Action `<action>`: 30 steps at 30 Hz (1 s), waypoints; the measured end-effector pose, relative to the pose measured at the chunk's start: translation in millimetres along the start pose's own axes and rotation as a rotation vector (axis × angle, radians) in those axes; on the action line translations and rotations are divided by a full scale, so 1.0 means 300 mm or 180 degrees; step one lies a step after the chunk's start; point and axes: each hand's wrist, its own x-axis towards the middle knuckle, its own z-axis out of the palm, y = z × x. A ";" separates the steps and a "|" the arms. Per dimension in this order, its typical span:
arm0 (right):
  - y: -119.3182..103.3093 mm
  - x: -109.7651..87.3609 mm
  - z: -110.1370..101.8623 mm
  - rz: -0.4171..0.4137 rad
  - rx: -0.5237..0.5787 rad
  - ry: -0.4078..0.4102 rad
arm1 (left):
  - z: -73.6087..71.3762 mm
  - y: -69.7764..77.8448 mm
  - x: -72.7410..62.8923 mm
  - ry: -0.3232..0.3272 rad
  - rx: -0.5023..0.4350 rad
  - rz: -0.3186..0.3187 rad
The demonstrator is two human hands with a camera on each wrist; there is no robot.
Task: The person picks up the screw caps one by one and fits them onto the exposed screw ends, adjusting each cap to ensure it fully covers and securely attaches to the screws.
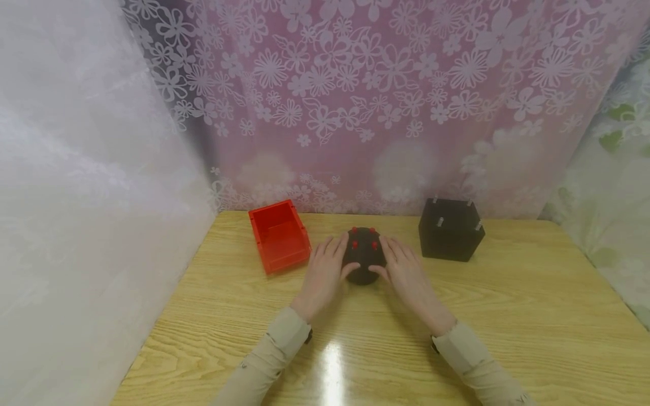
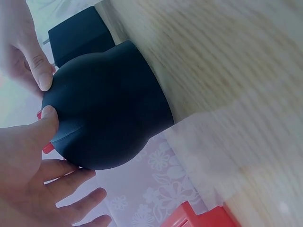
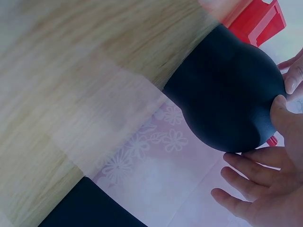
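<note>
A black rounded dome (image 1: 361, 260) with several red pegs (image 1: 364, 238) on top stands on the wooden table (image 1: 508, 316). My left hand (image 1: 337, 258) lies against its left side and my right hand (image 1: 390, 260) against its right side. Both thumbs touch its front, and the fingers stay straight. In the left wrist view the left hand (image 2: 45, 161) has its thumb tip on the dome (image 2: 109, 109), with the fingers spread off it. In the right wrist view the right hand (image 3: 265, 184) likewise sets its thumb on the dome (image 3: 227, 90).
A red open bin (image 1: 279, 237) stands left of the dome. To the right is a black cube (image 1: 450, 230) with several metal pins on top. A flowered curtain hangs behind the table, and white fabric closes off the left side.
</note>
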 end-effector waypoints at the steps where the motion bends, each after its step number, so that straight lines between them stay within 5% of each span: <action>1: 0.001 0.003 0.001 0.0014 -0.0007 -0.0029 | 0.001 -0.002 0.004 0.0003 0.0001 0.0000; 30: 0.038 0.062 0.038 0.0239 0.0038 -0.0307 | 0.039 -0.056 0.089 0.0039 0.0000 0.0042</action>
